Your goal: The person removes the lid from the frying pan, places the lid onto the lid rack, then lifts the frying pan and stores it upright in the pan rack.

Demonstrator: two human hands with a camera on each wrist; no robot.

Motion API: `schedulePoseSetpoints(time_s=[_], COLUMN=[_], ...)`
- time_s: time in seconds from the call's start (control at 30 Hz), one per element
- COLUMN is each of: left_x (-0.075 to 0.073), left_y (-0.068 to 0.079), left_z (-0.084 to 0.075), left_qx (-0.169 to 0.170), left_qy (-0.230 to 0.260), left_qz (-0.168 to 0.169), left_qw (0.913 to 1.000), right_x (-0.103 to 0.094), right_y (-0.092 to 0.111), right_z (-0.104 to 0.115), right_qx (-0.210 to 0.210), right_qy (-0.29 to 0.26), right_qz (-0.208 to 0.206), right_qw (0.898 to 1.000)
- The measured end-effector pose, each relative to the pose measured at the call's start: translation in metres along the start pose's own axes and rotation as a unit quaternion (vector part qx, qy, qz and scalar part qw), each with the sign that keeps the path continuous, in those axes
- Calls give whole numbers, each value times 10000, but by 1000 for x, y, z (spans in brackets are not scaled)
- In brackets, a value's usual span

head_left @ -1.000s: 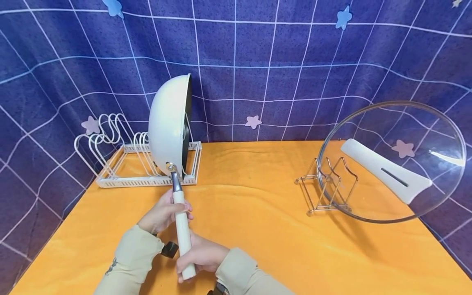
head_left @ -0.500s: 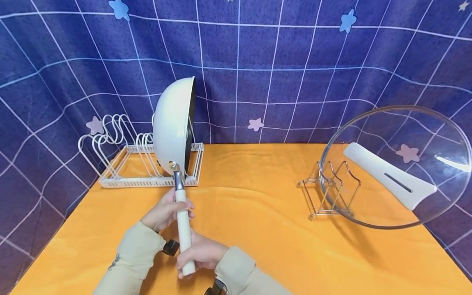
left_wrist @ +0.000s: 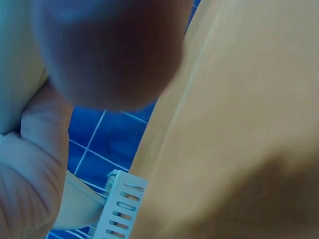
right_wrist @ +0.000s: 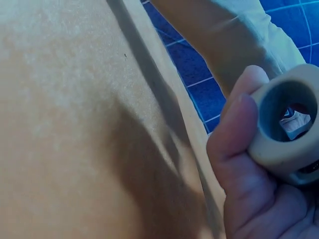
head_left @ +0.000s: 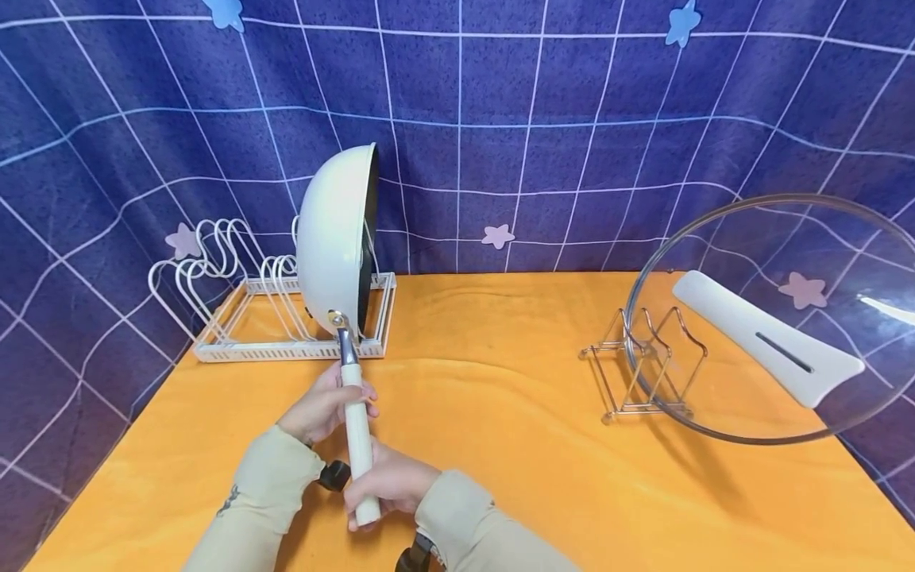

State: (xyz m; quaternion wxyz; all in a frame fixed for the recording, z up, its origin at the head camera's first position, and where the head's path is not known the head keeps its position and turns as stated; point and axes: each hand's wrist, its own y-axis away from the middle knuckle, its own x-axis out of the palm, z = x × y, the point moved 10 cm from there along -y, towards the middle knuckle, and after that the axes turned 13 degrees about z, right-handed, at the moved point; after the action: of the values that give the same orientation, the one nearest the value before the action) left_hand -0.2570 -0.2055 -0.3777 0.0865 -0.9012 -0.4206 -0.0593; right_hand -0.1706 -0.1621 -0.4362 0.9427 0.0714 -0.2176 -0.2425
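Observation:
A white wok (head_left: 330, 238) with a dark inside stands on its edge in the right part of a white wire rack (head_left: 257, 351). Its long white handle (head_left: 359, 437) slants down toward me. My left hand (head_left: 322, 405) grips the handle near its metal neck, thumb across the top. Lower down, my right hand (head_left: 391, 483) holds the handle's end. In the right wrist view the fingers of my right hand (right_wrist: 249, 174) curl round the handle's hollow end (right_wrist: 286, 119). The left wrist view shows part of my left hand (left_wrist: 32, 169) close up and a slotted rack corner (left_wrist: 119, 206).
At the right, a glass lid (head_left: 772, 439) with a long white handle piece (head_left: 768, 340) leans upright in a small metal wire stand (head_left: 643, 409). An orange cloth (head_left: 500, 381) covers the table. A blue gridded curtain (head_left: 457, 95) hangs behind.
The view shifts slightly. Both hands keep their hold on the handle, and the wok stays in the rack with barely any visible movement.

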Motion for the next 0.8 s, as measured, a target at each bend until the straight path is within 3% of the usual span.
schedulePoseSetpoints(time_s=[0.27,0.8], left_x=[-1,-12], left_y=[1,8], left_z=[2,10], left_qx=[88,-137], left_qy=[287,213], left_qz=[180,58], left_qw=[9994,9997], right_x=[-2,-3], right_y=[-3,-16], right_z=[-1,-9], right_qx=[70,81], right_qy=[111,269], right_qz=[-131,-423], right_qw=[9998,9987])
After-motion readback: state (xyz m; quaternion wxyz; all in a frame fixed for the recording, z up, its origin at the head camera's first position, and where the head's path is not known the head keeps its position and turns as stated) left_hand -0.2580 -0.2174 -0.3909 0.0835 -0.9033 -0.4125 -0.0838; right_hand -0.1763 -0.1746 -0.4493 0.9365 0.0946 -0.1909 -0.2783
